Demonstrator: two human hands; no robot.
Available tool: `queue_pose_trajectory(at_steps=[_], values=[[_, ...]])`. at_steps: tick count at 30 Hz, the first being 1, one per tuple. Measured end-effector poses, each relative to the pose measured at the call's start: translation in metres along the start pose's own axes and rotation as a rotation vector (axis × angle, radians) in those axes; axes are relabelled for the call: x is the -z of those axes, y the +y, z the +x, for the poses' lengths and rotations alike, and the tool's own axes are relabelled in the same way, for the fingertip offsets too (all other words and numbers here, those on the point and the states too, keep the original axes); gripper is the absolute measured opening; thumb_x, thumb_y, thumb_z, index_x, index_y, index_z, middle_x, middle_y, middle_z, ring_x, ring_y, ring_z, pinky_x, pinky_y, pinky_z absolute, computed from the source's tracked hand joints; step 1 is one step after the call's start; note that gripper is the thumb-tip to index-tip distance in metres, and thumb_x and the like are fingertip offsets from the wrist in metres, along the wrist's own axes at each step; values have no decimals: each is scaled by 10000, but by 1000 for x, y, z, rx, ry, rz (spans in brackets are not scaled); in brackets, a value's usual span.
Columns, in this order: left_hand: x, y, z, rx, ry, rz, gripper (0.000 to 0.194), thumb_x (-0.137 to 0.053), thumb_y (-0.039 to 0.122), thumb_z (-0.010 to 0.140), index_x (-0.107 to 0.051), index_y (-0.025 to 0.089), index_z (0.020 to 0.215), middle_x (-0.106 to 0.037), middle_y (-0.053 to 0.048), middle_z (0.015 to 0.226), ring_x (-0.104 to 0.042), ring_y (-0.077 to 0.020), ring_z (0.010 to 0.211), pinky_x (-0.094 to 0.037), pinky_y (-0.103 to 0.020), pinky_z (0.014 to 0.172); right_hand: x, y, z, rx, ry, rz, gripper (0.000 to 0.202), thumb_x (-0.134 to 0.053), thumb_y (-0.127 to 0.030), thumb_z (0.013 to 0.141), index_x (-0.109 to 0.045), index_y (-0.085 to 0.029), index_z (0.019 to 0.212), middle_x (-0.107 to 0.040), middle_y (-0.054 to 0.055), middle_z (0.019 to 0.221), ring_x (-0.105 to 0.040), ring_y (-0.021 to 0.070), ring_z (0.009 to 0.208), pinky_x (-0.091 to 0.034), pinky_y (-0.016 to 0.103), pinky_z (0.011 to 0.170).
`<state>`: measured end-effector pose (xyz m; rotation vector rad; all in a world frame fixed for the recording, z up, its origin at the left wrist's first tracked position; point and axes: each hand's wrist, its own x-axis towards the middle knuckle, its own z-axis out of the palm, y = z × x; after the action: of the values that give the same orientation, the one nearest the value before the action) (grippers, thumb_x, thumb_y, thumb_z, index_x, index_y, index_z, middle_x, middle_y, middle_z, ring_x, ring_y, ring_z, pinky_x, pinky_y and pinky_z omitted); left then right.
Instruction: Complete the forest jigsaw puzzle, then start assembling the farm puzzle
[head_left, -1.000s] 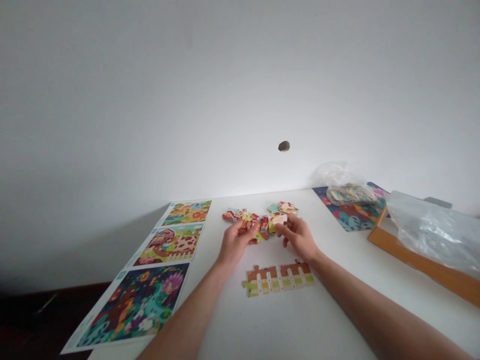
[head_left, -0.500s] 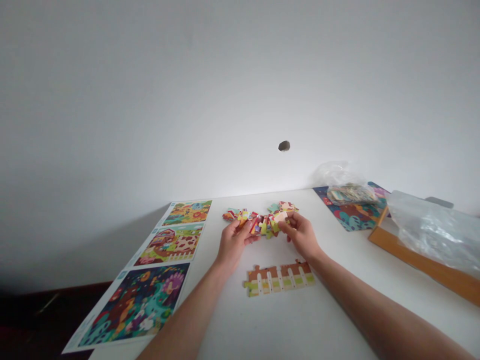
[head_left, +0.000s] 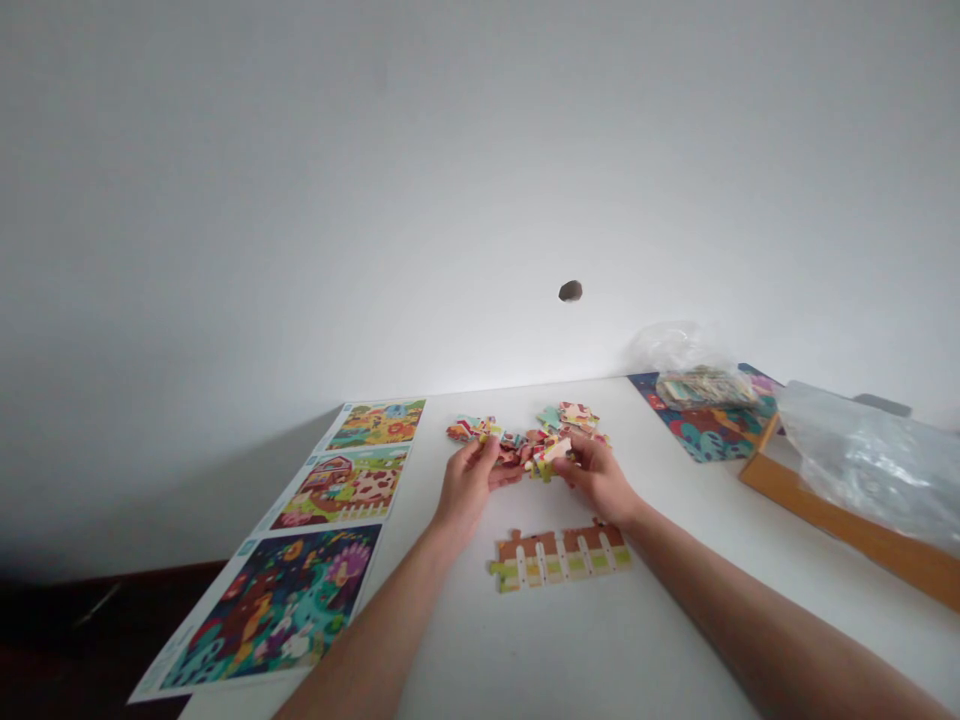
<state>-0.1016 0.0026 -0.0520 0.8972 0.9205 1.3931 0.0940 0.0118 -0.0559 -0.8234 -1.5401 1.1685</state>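
Note:
My right hand (head_left: 600, 478) is closed on cream and yellow-green puzzle pieces (head_left: 553, 456) above the white table. My left hand (head_left: 469, 482) is closed on puzzle pieces too, with a yellow one (head_left: 489, 428) showing at its fingertips. Loose pieces with red, brown and teal parts lie around and behind both hands, including a cow-patterned piece (head_left: 578, 412) at the back. Nearer to me, between my forearms, lies a joined strip of fence pieces (head_left: 562, 558) in brown, white and green.
A sheet with three pictures (head_left: 349, 487) lies at the left table edge. At the back right, a bag of pieces (head_left: 705, 388) rests on a dark picture sheet (head_left: 701, 438). An orange-brown box (head_left: 840, 520) with clear plastic (head_left: 874, 465) stands at the right.
The pieces between my hands have shifted. The one in my right hand is tilted differently, and fewer pieces span the gap between my hands.

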Motion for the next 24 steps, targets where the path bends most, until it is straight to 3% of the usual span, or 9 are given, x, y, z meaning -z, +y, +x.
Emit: queue_pose_trajectory(at_steps=[3,6,9,13,16,19,21,24], values=[[1,0,-1,-56,-8,69,347,-729,465,734,-618,137,760,-641,-21,738,-642,-171,705,-556,-322,672,1,-3,0,-15,-1,48,311,-718,-460,763,-590,-178,788,-583,12,723,-516,168,653,-388,272,595],[-1,0,-5,-103,-156,226,332,-695,453,772,-677,124,820,-667,-65,887,-620,-174,806,-514,-256,667,-3,-4,-3,-54,-83,119,335,-744,-448,763,-566,-183,863,-622,35,854,-564,188,748,-433,283,658],[-1,-1,-5,-186,-212,392,355,-622,472,825,-702,131,885,-673,-81,992,-610,-166,807,-478,-231,651,-8,-3,-5,-73,-97,173,373,-766,-438,754,-502,-200,868,-611,7,797,-544,155,655,-419,251,581],[16,2,7,-374,-23,614,352,-487,423,906,-703,145,918,-686,-85,1000,-628,-194,867,-493,-273,740,-7,2,-3,-26,-18,185,391,-748,-436,778,-478,-214,952,-616,11,837,-568,165,690,-431,250,583],[38,6,19,-545,204,934,262,-491,222,868,-689,186,1037,-672,-78,1088,-596,-228,1032,-474,-346,894,-1,4,1,12,76,103,425,-716,-458,794,-499,-206,1059,-632,48,931,-593,200,787,-469,287,659],[50,8,23,-522,292,1251,393,-480,84,805,-660,220,1127,-607,-73,1259,-536,-260,1153,-425,-425,986,4,7,3,40,143,-15,432,-684,-476,804,-540,-183,1087,-637,74,976,-595,229,850,-482,319,725],[49,6,21,-443,286,1414,364,-515,138,822,-672,261,1126,-553,-62,1339,-504,-300,1182,-427,-473,968,6,9,4,49,164,-73,391,-663,-479,815,-568,-173,1040,-643,75,956,-594,235,852,-481,328,742],[42,2,15,-388,223,1562,312,-609,379,820,-687,304,1112,-501,-73,1378,-449,-359,1213,-424,-532,931,7,11,3,42,169,-134,347,-644,-484,820,-582,-171,955,-642,61,886,-584,227,789,-475,315,694]])
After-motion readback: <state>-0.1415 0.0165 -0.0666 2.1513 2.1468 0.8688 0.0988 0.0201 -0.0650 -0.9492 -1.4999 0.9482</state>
